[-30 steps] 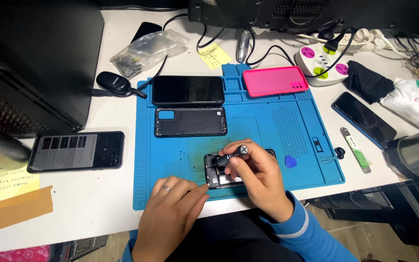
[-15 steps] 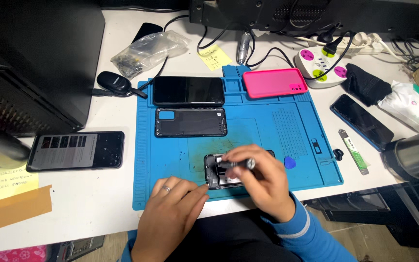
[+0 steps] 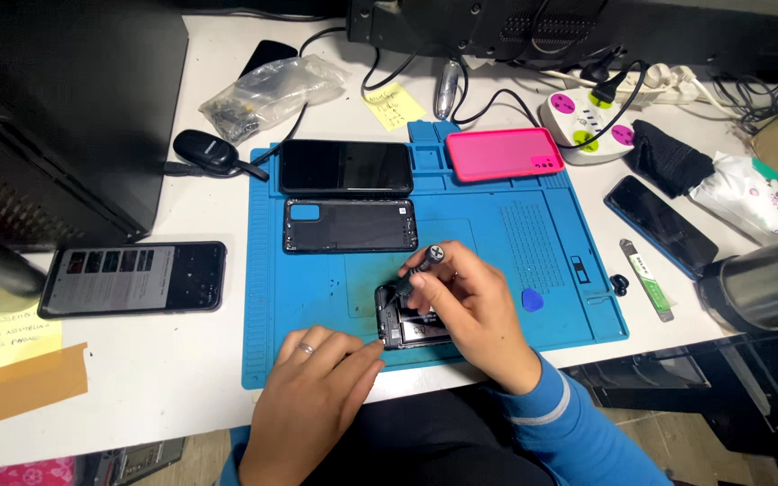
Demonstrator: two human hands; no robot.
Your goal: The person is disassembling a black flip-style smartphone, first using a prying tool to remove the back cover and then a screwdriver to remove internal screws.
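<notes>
From my head camera: my right hand (image 3: 470, 310) pinches a small screwdriver (image 3: 418, 268), tip down on the opened phone (image 3: 402, 322) at the blue mat's (image 3: 515, 243) near edge. My left hand (image 3: 317, 382), fingers together, steadies the phone's near-left corner.

Bright overhead light, sharp focus, soft shadows, dim left edge

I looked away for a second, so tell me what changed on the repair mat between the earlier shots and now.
Very little. The right hand holds the screwdriver over the opened phone; its handle, which leaned right half a second ago, now leans back up and left. The left hand stays at the phone's lower left corner. The black back cover, pink case and blue mat have not moved.
</notes>
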